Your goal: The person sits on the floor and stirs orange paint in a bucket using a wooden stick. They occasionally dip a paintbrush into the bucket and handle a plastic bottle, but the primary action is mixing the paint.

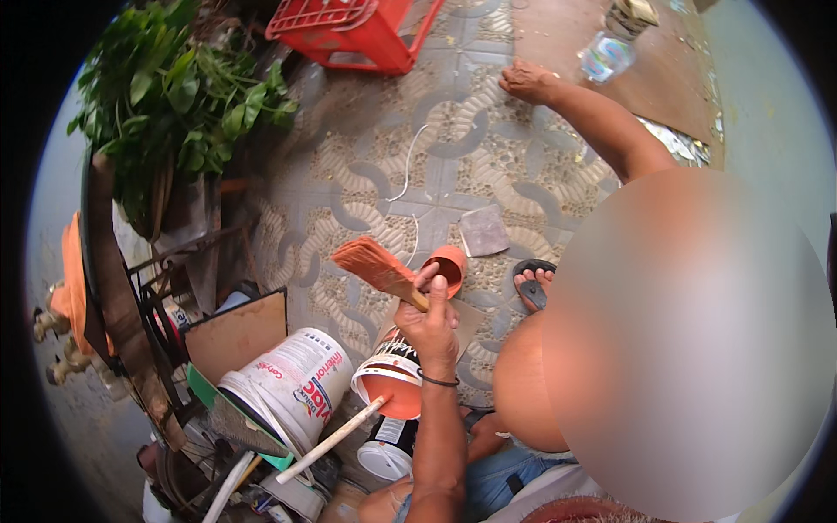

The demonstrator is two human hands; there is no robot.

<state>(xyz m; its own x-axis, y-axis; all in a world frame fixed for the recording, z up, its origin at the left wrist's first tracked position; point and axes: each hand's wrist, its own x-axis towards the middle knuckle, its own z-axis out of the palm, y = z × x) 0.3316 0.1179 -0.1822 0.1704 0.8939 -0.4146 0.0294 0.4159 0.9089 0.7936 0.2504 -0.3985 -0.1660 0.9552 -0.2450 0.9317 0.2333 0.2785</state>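
Note:
My left hand [429, 327] is closed round the wooden handle of a brush [370, 266] with orange-coated bristles. An orange cup or pot [453, 257] is directly behind those fingers; whether they touch it is unclear. Below, a tub of orange paint [391, 397] has a pale stick [327, 440] leaning in it. My right hand [525, 80] is stretched toward the top, near a brown board [654, 105], with fingers curled; I cannot make out what, if anything, it holds.
Leafy plants [166, 122] and a metal rack stand left, with a white bucket [270, 375] below. A red crate [353, 39] is at the top. Thin white cord and a grey square piece [484, 231] lie on patterned tiles. A large blurred patch covers the lower right.

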